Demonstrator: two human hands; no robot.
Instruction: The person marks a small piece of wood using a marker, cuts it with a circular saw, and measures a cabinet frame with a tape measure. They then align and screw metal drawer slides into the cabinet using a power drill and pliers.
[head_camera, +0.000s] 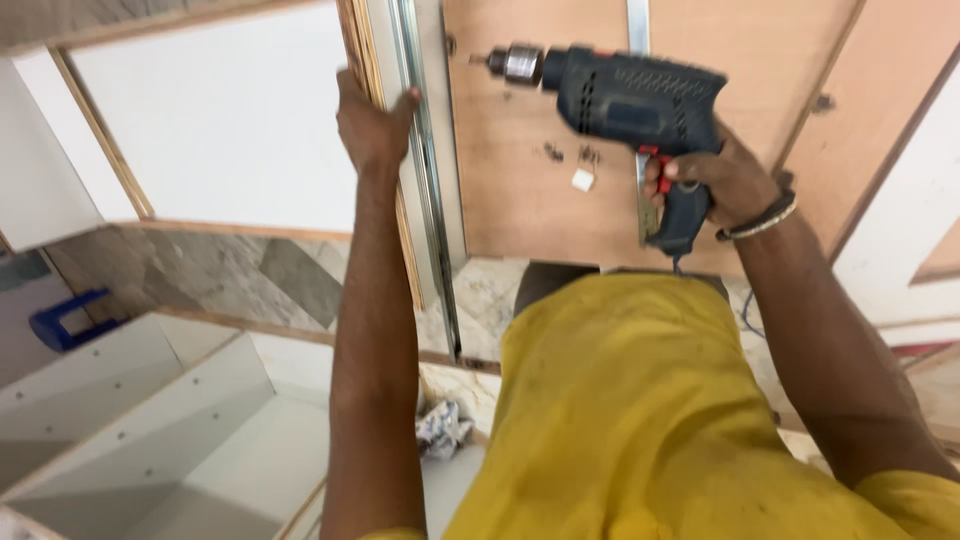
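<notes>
Right hand (722, 180) grips the drill (625, 105) by its handle; left hand (372, 122) clasps the panel (352, 40) edge.

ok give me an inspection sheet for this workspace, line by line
surface: marble-patterned floor, partly covered by panels
job's things: dark blue power drill with a red trigger, its chuck pointing left at a brown plywood panel; a vertical metal rail on the edge of a board
clutter: crumpled paper on the floor; small white block and a few dark screws by the plywood
grippers: left hand grips the board edge beside the rail; right hand holds the drill's handle
cables: thin cord under the right forearm; its source is hidden
surroundings: white open cabinet carcass lower left; white panel; blue object at left
</notes>
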